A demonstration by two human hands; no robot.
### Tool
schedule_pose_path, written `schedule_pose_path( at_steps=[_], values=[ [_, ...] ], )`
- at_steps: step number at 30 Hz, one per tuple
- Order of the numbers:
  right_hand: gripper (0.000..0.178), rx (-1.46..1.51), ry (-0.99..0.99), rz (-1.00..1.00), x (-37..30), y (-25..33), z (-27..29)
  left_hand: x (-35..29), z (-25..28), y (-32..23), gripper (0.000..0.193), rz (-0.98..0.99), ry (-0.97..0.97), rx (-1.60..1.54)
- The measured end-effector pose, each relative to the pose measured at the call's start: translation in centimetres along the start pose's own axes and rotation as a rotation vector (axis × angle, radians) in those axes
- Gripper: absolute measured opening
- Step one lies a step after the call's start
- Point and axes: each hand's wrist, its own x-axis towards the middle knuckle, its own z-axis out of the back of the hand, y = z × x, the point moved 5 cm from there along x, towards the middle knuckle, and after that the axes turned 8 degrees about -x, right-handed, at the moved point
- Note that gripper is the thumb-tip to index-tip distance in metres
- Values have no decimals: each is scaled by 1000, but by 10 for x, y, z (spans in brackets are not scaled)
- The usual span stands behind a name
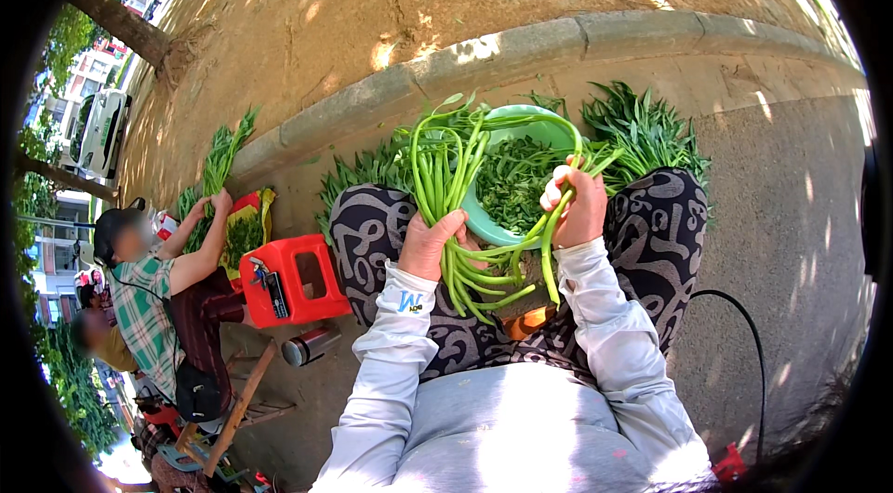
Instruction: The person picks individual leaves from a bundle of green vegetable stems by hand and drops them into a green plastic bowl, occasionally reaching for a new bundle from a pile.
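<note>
The long green stems (433, 167) are in the middle of the frame, above the lap and in front of the left side of the light green basin (541, 132). The left hand (434, 246) is closed around the thick part of this bunch, with the thumb lying across it; loose ends hang below the fist and curve to the right. The right hand (581, 209), to the right of the middle, is also closed, with its fingers bent around a smaller number of stems. At least 1 long stem makes an arch over the basin between the 2 hands. How hard each hand presses, I cannot tell.

The stems look light, smooth and fresh. I judge that they bend easily in a wide curve, but a sharp fold may break them, and a strong squeeze may bruise them. If they are wet, they may slip, but I cannot see this clearly. The best place to hold seems to be the middle of the bunch, where the stems lie close together; the thin tips give a weaker hold.

Cut leaves (516, 181) lie inside the basin. A leafy pile (646, 135) is at the upper right of the basin, and at the left of the frame a co-worker (149, 284) holds another bunch (221, 158).
</note>
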Motion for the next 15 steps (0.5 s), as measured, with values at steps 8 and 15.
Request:
schedule_pose_path(
  at_steps=[8, 15],
  values=[
    [31, -186, 227, -3, -6, 17, -18, -2, -1, -2, 21, 28, -37, -53],
    [19, -249, 332, 68, -13, -4, -26, 2, 6, 3, 27, -11, -19, 9]
  ],
)
